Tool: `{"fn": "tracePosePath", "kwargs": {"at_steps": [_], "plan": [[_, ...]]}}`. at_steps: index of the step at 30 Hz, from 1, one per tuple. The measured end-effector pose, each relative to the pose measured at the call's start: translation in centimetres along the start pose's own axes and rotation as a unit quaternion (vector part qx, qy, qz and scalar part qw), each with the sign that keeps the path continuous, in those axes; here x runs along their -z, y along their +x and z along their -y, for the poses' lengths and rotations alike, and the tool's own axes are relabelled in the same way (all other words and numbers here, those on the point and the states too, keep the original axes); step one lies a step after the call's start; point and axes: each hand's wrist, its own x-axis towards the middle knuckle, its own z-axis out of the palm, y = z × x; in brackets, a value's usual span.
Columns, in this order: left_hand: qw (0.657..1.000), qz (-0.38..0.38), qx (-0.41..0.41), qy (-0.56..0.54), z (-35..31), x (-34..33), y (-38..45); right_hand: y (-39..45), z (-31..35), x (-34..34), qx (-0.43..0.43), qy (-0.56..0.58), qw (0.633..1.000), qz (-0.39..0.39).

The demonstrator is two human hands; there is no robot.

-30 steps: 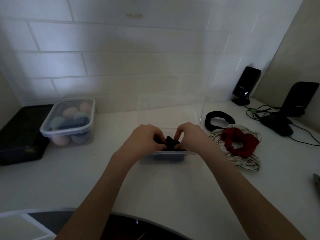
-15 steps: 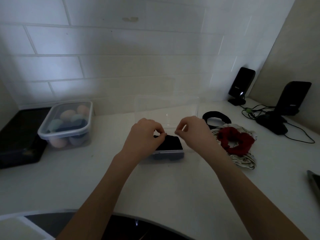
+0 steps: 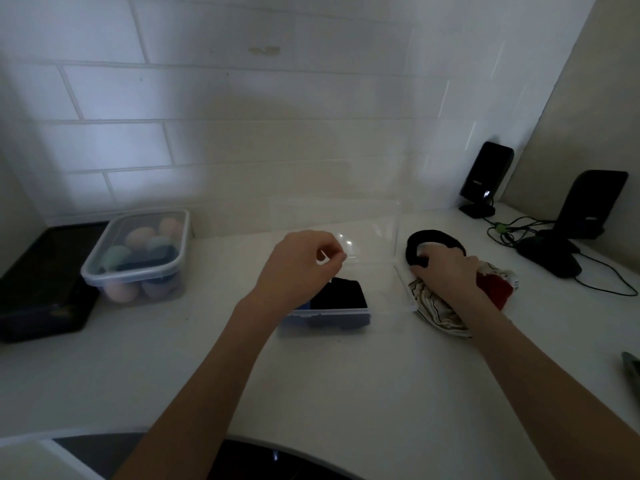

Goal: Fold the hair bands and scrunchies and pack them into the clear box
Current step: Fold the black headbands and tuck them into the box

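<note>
The clear box [image 3: 391,299] sits open mid-counter, its lid [image 3: 367,223] raised behind it. A folded black band [image 3: 343,296] lies in its left part over something blue. My left hand [image 3: 298,268] hovers above the box's left side with loosely curled fingers, holding nothing. To the right, my right hand [image 3: 446,271] lies on the pile of scrunchies, fingers curled over the black hair band [image 3: 433,237]. Under that hand are a red scrunchie [image 3: 495,289] and a striped white scrunchie [image 3: 436,311].
A lidded tub of coloured sponges [image 3: 138,258] stands at the left, beside a black tray [image 3: 38,282]. Two black speakers [image 3: 485,178] [image 3: 588,206] and cables [image 3: 512,233] occupy the back right corner. The tiled wall is close behind the box.
Both hands let go of the black band, now folded in the box. My right hand moved right onto the scrunchie pile; my left hand lifted slightly.
</note>
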Motion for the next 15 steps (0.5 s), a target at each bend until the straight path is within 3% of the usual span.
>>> {"fn": "tracePosePath", "kwargs": {"at_steps": [3,6,10,15], "plan": [[0.999,0.038,0.006,0.002,0.1,-0.6,0.1,0.3,0.5,-0.1,0.027,0.037,0.995,-0.085],[0.998,0.062,0.008,0.008,0.3,-1.1,0.1,-0.3,1.5,1.3,0.062,0.149,0.969,-0.187],[0.998,0.043,0.018,-0.030,0.1,-1.5,0.3,-2.6,3.8,5.0,0.131,0.343,0.905,-0.218],[0.991,-0.031,0.009,-0.133,-1.6,-1.1,0.6,-6.8,7.3,8.9,0.167,0.445,0.852,-0.220]]}}
